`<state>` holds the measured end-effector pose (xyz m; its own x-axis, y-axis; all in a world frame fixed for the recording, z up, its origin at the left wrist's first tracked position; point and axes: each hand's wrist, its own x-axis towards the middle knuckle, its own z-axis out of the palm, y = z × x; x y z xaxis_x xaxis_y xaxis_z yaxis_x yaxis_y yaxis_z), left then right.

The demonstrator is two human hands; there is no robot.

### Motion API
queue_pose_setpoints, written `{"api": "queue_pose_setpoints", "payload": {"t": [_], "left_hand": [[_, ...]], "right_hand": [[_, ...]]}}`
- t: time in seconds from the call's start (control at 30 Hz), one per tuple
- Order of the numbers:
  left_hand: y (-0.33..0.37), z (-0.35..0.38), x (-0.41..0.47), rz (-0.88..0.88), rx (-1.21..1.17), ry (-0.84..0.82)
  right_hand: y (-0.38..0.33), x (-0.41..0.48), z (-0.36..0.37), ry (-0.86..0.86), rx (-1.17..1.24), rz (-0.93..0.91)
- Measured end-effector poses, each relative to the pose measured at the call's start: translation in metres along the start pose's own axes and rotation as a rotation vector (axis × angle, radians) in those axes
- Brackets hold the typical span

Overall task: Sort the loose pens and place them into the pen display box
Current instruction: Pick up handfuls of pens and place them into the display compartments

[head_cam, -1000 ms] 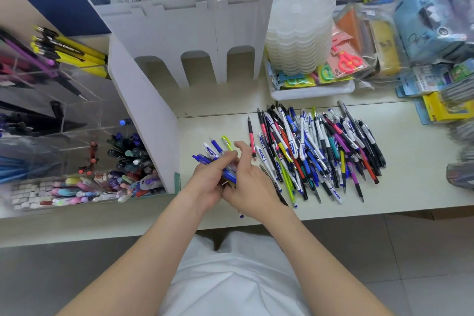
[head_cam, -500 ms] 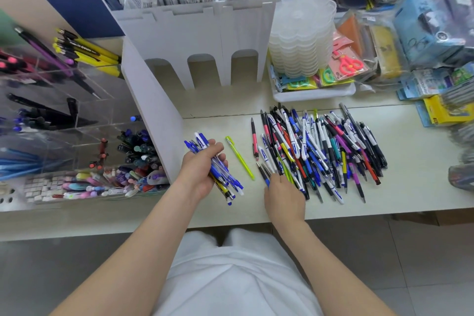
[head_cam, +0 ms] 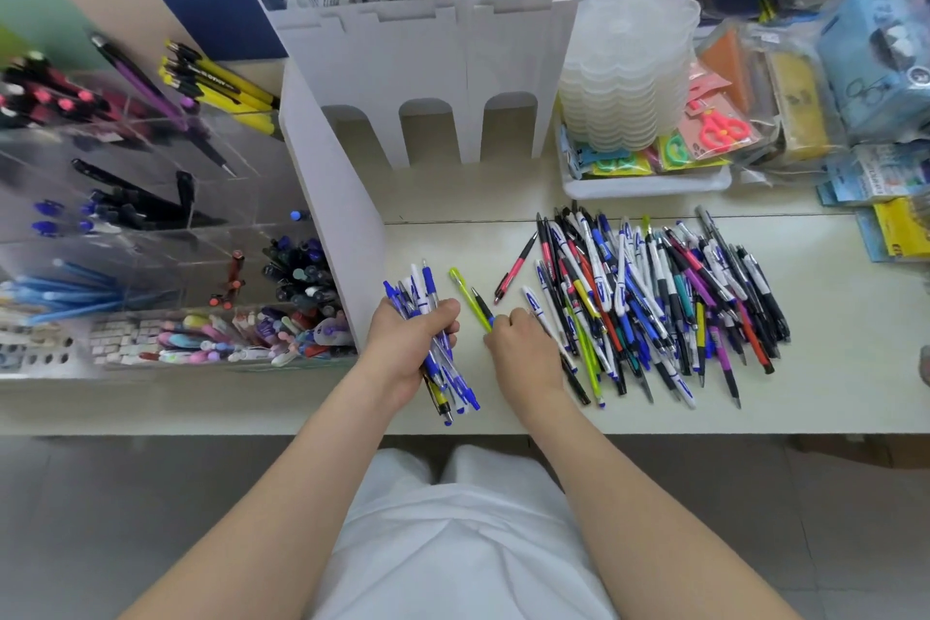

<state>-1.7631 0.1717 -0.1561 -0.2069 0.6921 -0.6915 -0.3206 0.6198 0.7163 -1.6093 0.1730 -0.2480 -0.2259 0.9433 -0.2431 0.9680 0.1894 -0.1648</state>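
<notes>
Your left hand is left of the loose pen pile, with a clear strip of bench between them. Its fingers are wrapped round a bundle of blue pens. The bundle's ends fan out past the hand on both the far side and the near side.

Your right hand is at the pile's near-left corner. Its fingers are curled and pinch a blue-and-black pen, which points away from you. A lime-green pen lies flat just left of that pen, between your two hands. A red pen lies alone off the pile's left edge, tilted.

The pile is a thick, roughly parallel spread of blue, white, black, purple and yellow pens.

The clear pen display box stands well to the left of the pile, beyond a white cardboard stand. Its compartments hold blue, black, pink and yellow pens. Behind the pile, a stack of translucent trays sits among packaged stationery.
</notes>
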Motion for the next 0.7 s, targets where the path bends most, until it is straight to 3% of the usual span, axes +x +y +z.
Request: {"api": "queue_pose_setpoints", "payload": {"t": [0.13,0.23,0.37,0.47,0.57,0.7], "left_hand": [[0.001,-0.003,-0.006,0.051,0.020,0.015],[0.001,-0.004,-0.005,0.098,0.091,0.037],[0.008,0.001,-0.008,0.115,0.085,0.044],[0.021,0.010,-0.015,0.139,0.054,0.014],[0.039,0.020,-0.026,0.212,0.069,-0.043],[0.059,0.025,-0.036,0.253,0.020,-0.092]], "right_hand": [[-0.009,0.000,0.000,-0.040,-0.083,-0.034],[-0.008,-0.002,-0.010,-0.082,0.010,-0.010],[-0.004,-0.022,-0.060,0.014,0.662,0.206],[-0.010,-0.049,-0.106,0.022,0.984,0.135],[-0.017,-0.066,-0.129,0.023,0.964,0.040],[-0.027,-0.065,-0.145,0.196,0.826,-0.090]]}}
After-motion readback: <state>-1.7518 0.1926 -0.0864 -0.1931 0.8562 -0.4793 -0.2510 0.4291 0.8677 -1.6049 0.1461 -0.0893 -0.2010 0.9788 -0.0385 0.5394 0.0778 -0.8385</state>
